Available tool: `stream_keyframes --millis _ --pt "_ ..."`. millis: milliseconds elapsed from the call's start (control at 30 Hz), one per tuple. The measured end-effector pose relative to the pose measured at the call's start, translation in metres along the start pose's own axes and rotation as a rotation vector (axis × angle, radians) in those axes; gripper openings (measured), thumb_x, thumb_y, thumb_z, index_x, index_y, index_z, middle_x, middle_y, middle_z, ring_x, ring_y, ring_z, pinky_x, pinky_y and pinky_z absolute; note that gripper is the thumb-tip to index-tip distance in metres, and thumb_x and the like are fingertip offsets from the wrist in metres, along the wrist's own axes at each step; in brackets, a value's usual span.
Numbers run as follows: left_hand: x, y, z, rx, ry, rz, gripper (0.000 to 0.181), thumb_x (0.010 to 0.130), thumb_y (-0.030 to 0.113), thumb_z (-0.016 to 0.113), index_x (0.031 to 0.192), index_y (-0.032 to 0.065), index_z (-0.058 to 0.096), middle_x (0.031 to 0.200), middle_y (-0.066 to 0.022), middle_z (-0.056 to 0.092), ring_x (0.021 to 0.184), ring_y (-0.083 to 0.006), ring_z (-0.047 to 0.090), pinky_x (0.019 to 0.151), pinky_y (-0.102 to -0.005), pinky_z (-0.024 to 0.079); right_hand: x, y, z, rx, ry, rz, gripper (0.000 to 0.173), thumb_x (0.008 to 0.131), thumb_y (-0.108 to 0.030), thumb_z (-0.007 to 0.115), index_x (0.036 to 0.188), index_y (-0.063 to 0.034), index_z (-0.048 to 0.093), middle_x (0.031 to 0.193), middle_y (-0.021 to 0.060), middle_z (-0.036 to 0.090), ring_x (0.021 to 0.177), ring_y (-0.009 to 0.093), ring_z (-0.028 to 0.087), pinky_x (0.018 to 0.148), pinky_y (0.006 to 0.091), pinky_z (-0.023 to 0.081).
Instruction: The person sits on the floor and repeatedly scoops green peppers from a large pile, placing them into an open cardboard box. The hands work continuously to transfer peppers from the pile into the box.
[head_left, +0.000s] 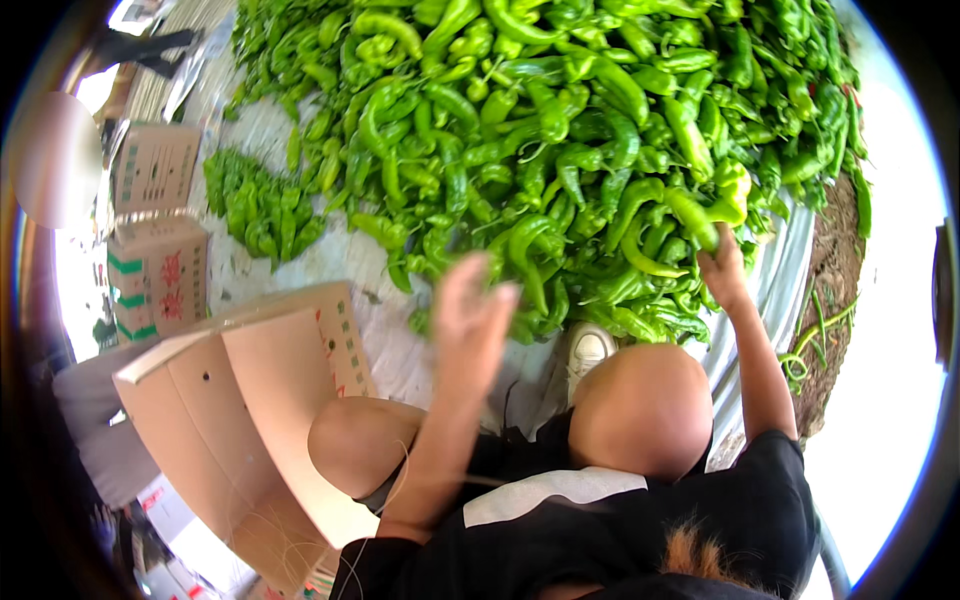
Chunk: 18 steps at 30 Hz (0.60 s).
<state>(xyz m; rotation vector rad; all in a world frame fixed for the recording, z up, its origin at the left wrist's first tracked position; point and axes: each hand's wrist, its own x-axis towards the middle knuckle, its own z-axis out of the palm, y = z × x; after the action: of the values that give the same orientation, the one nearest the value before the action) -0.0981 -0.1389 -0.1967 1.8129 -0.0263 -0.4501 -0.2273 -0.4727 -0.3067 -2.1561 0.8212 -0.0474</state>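
Observation:
A large heap of long green peppers (525, 150) spreads over a pale sheet before me. My right hand (724, 270) is at the heap's right side, its fingers on a light green pepper (691, 217). A yellow-green pepper (731, 193) lies against the fingertips; whether it is held too, I cannot tell. My left hand (472, 315), blurred, is raised in front of the heap's near edge, fingers apart, with nothing seen in it. An open cardboard box (202, 390) stands to the left of my knee.
A small separate pile of green peppers (262, 206) lies on the sheet (240, 281) at the left. Printed cartons (169, 277) stand beyond it. Another person's leg (112, 427) is beside the open box. Bare soil (832, 300) with green stems borders the sheet's right edge.

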Motion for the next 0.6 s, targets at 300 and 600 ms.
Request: stream_keyframes --millis 300,600 --pt "0.041 -0.076 0.115 -0.635 -0.36 -0.527 0.039 0.075 0.011 0.073 0.109 0.0055 0.054 0.086 -0.0048 0.057 0.076 -0.0182 0.059 0.07 -0.032 0.051 -0.012 -0.08 0.002 0.059 -0.435 -0.073 0.044 0.099 -0.036 0.041 0.11 0.0035 0.057 0.097 0.0249 0.064 0.097 0.031 0.062 0.091 0.0414 0.047" --pt "0.059 -0.138 0.105 -0.271 -0.515 -0.542 0.063 0.071 0.009 0.069 0.129 -0.0022 0.05 0.109 -0.0117 0.058 0.09 -0.0182 0.057 0.079 -0.0297 0.047 0.008 -0.035 0.083 -0.57 -0.056 0.281 0.085 0.061 -0.038 0.079 0.132 -0.0154 0.038 0.129 0.0139 0.039 0.112 0.045 0.045 0.089 0.0456 0.049"
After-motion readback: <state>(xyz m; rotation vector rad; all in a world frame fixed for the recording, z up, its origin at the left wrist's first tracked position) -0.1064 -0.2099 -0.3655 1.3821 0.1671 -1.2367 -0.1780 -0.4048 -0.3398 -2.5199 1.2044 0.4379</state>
